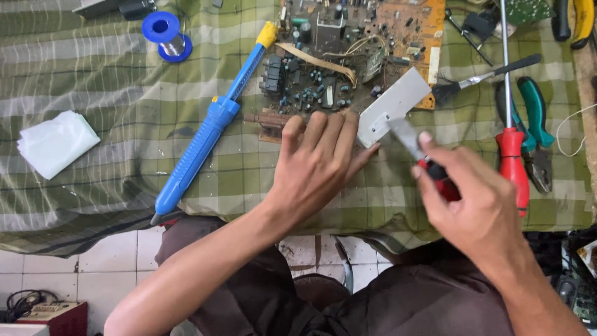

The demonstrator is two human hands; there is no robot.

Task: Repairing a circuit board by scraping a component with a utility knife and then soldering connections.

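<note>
Nearest, the right hand (476, 202) is curling its fingers around a red-handled tool (439, 177), its blurred blade hard to identify. Left hand (317, 165) is lying flat, fingers pressed together, covering the circuit board's (348, 56) near edge beside a grey metal plate (393, 106); the board is running off the checked cloth's (112, 124) far edge.

Two hands: left (314, 165), right (476, 199). One circuit board (348, 50). One blue desoldering pump (208, 127). One solder spool (165, 34). One red screwdriver (511, 143). One green pliers (536, 134). One brush (482, 78). One white cloth (56, 142). One metal plate (393, 106).
</note>
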